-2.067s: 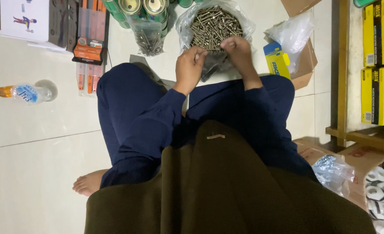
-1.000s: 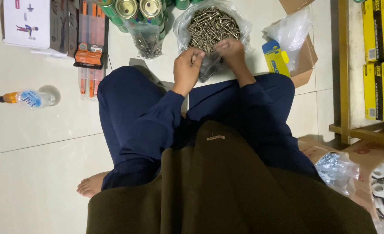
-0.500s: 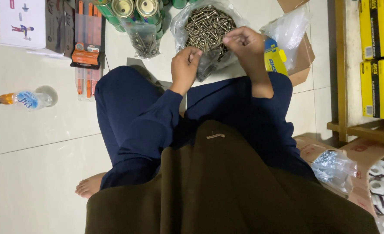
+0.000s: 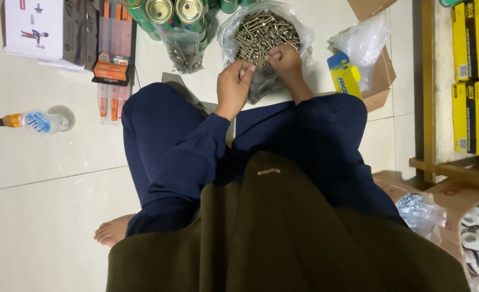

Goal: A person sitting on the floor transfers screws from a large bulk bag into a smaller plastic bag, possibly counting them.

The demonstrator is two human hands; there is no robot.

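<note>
A large clear bag of loose dark screws (image 4: pixel 263 32) lies open on the floor in front of my knees. My left hand (image 4: pixel 234 81) is closed on the mouth of a small clear bag of screws (image 4: pixel 262 89), which hangs just below both hands. My right hand (image 4: pixel 285 59) is closed at the near edge of the screw pile. Its fingers meet my left hand's fingers and seem to pinch a few screws over the small bag. I sit on the pale tiled floor in dark blue trousers, with one bare foot (image 4: pixel 112 230) showing.
A second small filled bag of screws (image 4: pixel 182 51) lies left of the big bag, below several green cans (image 4: pixel 161 11). Orange blister packs (image 4: pixel 112 54), a white box (image 4: pixel 39 27) and a bottle (image 4: pixel 34 121) lie left. A cardboard box (image 4: pixel 377 75), yellow boxes (image 4: pixel 474 70) and wooden shelving stand right.
My right hand had swung out to the right over the screw pile half a second ago. It has now come back to meet my left hand at the small bag.
</note>
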